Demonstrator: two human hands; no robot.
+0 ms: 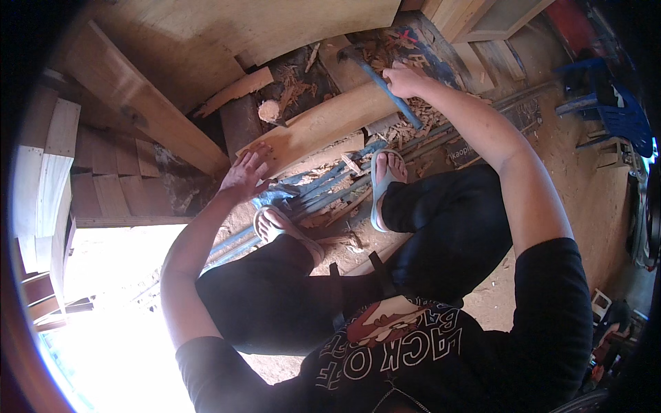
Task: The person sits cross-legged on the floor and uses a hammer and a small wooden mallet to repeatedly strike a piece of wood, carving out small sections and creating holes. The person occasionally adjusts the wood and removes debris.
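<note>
My right hand [407, 80] is closed around the blue handle of a hammer [399, 103], whose dark head lies past my fingers to the upper left. Below the hammer's head, a long pale wooden plank [330, 120] lies across the wood-littered ground. My left hand [245, 173] rests at the plank's left end, with its fingers spread. Near that end stands a round, light wooden knob [269, 111] with a short dark part under it; I cannot tell what it is.
Several grey-blue pipes [330, 191] run by my sandalled feet among wood chips [296, 89]. A broad wooden board [131, 96] leans at the left, beside stacked wood pieces [113, 196]. At the far right stands a blue plastic chair [620, 113]. A large plywood sheet [206, 34] lies at the far side.
</note>
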